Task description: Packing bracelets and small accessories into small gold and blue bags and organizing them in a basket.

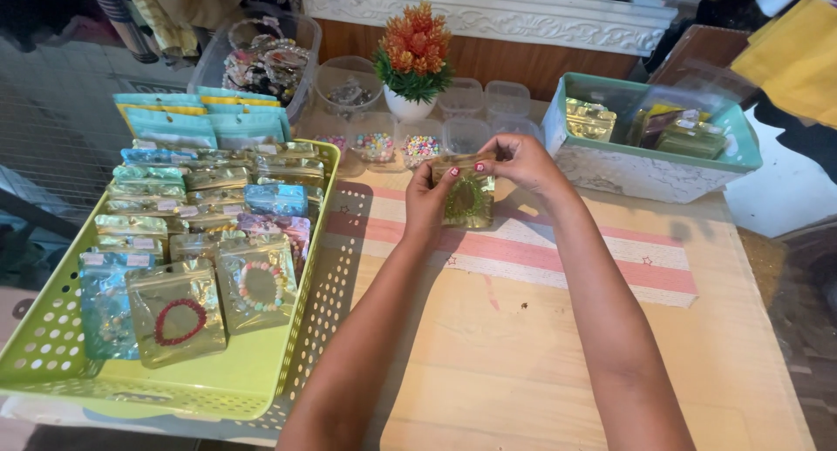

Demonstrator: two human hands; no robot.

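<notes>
Nearest to me on the left stands a lime green basket tray with holes in its walls. In it lie rows of small shiny pouches; the front one holds a red bead bracelet, and the one beside it holds a pastel bracelet. Further back in the tray the pouches are gold, blue and silver, overlapping each other.

The wooden tabletop carries a mat with pink stripes. Above this mat I see both hands together. The left hand and the right hand hold one small gold pouch with a green bracelet inside. The fingers of both hands pinch its top edge, and the pouch stands upright, lifted off the mat.

Behind the hands are clear little tubs, two with coloured beads. A small white pot with an orange and green plant stands in the middle. On the right, a teal bin holds more gold pouches. On the far left, a clear box is full of bracelets.
</notes>
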